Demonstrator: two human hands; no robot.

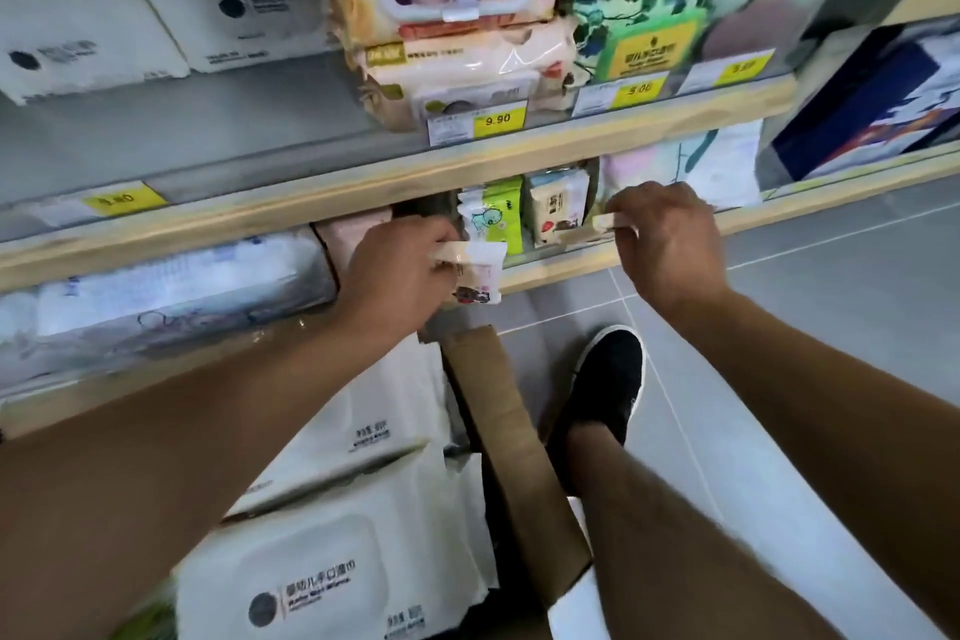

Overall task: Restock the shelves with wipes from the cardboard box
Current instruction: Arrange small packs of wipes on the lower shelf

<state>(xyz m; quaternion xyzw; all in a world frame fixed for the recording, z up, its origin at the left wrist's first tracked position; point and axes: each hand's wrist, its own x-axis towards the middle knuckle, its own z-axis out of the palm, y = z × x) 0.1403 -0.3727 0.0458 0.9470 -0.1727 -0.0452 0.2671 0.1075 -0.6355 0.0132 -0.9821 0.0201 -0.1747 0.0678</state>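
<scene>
My left hand (397,270) pinches a small white wipes pack (480,273) by its top edge, in front of the lower shelf (550,270). My right hand (670,244) pinches another small pale pack (597,226) at the same shelf's front, further right. Behind them stand small packs, a green-and-white pack (493,215) and a beige pack (553,210). Below my arms the brown cardboard box (514,436) stands open on the floor, with large white wipes packs (322,566) inside and beside it.
The upper shelf (415,166) holds white packs at left, stacked pink baby-wipe packs (457,10) in the middle and green packs (649,36) at right, with yellow price tags. A blue box (872,104) sits far right. My black shoe (608,379) rests on the grey tile floor.
</scene>
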